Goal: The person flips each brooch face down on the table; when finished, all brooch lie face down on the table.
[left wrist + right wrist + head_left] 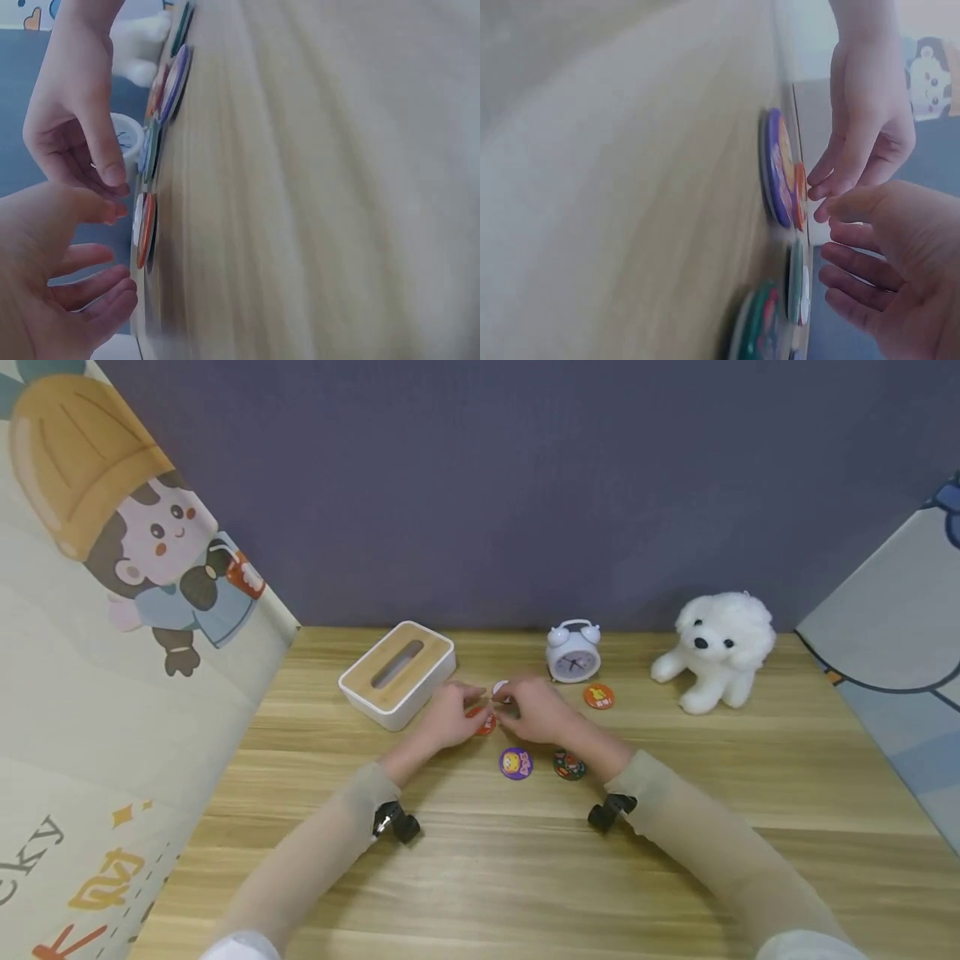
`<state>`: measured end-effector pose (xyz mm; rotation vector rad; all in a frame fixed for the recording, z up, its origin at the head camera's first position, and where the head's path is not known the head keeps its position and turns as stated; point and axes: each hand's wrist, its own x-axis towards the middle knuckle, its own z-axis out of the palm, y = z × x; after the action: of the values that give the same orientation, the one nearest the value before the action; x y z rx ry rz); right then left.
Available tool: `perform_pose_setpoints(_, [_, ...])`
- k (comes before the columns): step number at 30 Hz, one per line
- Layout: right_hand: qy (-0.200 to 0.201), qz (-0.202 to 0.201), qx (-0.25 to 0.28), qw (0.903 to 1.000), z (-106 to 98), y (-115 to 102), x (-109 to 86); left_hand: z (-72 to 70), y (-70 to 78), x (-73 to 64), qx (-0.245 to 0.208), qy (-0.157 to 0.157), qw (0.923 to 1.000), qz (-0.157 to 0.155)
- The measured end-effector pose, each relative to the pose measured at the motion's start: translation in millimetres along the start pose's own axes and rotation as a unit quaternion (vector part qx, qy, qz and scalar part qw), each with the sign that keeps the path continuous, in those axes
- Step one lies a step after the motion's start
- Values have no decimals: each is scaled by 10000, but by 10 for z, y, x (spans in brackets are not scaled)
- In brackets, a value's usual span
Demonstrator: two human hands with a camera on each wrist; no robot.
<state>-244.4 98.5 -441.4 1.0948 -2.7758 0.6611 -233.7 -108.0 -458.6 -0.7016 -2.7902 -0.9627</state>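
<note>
L hand (452, 717) & R hand (534, 708) nearly meet over desk (510, 868), fingers of both loosely spread; red badge (487, 724) on desk by L fingertips, can't tell if touched. White badge (500, 689) at its 1 o'clock, part hidden by R hand; purple badge (516, 763) at 5. Box (396, 672) at red's 10 o'clock, clock (573, 660) approx 2.

1. Beige sleeves (720, 852) cover both forearms, ending in loose greyish-beige cuffs (375, 787).
2. Small, dark, rounded cameras (611, 812) sit at both wrists.
3. White fabric (808, 946) edges the sleeves' upper ends.
</note>
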Motion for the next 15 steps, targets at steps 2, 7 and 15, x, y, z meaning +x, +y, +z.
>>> perform_pose_setpoints(2, [-118, -110, 62, 9999, 2, -63, -15, -74, -6, -93, 17, -132, 9999, 23])
perform_pose_setpoints(7, [-239, -231, -17, 9994, 51, -158, -23, -176, -26, -261, 233, -398, 9989, 118])
perform_pose_setpoints(15, [-339, -243, -6, 9991, 135, -207, -7, -150, -85, -345, 510, -203, 9979, 348])
